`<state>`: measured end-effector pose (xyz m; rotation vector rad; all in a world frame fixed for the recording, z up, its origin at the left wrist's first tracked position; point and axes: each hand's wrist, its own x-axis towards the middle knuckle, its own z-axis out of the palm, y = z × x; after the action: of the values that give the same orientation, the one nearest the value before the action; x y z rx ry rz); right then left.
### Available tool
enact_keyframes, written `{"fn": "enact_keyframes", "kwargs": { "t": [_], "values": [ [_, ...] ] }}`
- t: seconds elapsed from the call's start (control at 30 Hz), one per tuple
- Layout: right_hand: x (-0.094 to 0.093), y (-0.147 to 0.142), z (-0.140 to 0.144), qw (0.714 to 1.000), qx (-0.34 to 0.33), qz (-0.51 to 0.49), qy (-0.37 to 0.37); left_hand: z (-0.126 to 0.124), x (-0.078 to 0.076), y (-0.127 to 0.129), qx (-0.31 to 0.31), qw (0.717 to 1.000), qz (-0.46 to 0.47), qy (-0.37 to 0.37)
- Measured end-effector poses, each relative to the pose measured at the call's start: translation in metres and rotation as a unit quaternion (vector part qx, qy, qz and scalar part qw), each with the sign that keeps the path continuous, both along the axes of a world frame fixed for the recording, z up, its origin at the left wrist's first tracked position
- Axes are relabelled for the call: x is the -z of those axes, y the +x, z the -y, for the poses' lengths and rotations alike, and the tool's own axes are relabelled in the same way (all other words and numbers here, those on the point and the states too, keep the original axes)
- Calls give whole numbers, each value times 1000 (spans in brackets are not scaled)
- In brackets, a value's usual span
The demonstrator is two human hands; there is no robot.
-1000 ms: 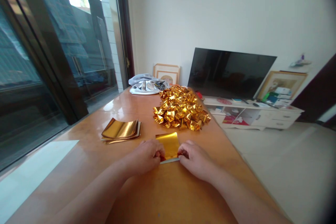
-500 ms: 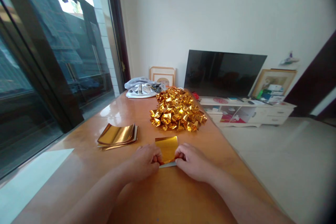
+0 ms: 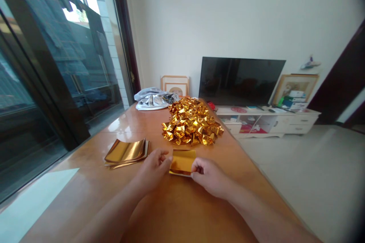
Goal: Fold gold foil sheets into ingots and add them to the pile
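Observation:
A small sheet of gold foil paper lies on the table with its near edge folded into a narrow strip. My right hand pinches that sheet at its lower right corner. Thumb and fingers of my left hand are apart, just beside the sheet's left edge, and nothing shows between them. To the left rests a stack of gold foil sheets, slightly curled. Beyond the sheet is a large heap of folded gold foil pieces.
The wooden table narrows away from me. A pale sheet covers its left edge, and a bundle of grey and white cloth lies at the far end. Past the table stand a television and a white cabinet.
My left hand has let go of the sheet's near left corner and opened. The sheet has turned slightly and shifted right, with my right hand still on it. The view has tilted up slightly.

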<state>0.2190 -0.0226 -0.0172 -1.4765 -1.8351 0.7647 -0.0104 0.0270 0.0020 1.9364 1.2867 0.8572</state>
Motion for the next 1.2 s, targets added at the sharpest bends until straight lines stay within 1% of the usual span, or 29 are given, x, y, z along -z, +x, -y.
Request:
{"fn": "enact_keyframes", "kwargs": {
  "t": [0.07,0.13,0.2,0.27,0.3,0.4,0.53,0.6,0.67,0.73,0.83,0.9,0.97,1.0,1.03,1.1,1.17,1.2],
  "values": [
    [-4,-2,-1,997,17,-72,-18,1,-4,1,-57,995,74,-20],
    [-10,-4,1,989,29,-143,-31,6,-10,3,-82,986,134,-53],
    [-16,-7,4,978,35,-202,-46,12,-13,8,-53,978,175,-99],
    [-19,-10,8,969,35,-236,-61,18,-13,13,-8,969,210,-128],
    [-19,-12,9,967,33,-245,-66,20,-12,16,15,965,223,-141],
    [-17,-17,12,963,23,-255,-80,20,-6,20,59,949,261,-164],
    [-16,-22,13,963,10,-253,-95,17,-1,19,96,932,299,-180],
    [-18,-23,14,965,6,-248,-88,16,-2,18,105,931,302,-178],
    [-19,-21,13,965,12,-249,-83,16,-3,18,101,934,302,-163],
    [-19,-19,12,960,23,-263,-91,15,-5,18,87,941,300,-134],
    [-14,-14,7,947,40,-298,-114,14,-7,17,62,958,272,-66],
    [-12,-11,5,935,52,-325,-136,15,-8,15,39,977,208,2],
    [-11,-10,3,916,57,-362,-161,16,-8,11,6,991,100,93],
    [-11,-10,2,905,55,-385,-174,17,-8,9,-5,989,42,144],
    [-11,-9,2,892,51,-408,-185,18,-9,8,-9,981,-14,192],
    [-13,-9,1,868,37,-454,-196,22,-10,6,-2,957,-101,272],
    [-14,-8,0,853,20,-486,-191,25,-13,6,10,935,-153,320],
    [-14,-7,-1,851,17,-491,-184,27,-15,6,13,927,-169,335]
  ]
}}
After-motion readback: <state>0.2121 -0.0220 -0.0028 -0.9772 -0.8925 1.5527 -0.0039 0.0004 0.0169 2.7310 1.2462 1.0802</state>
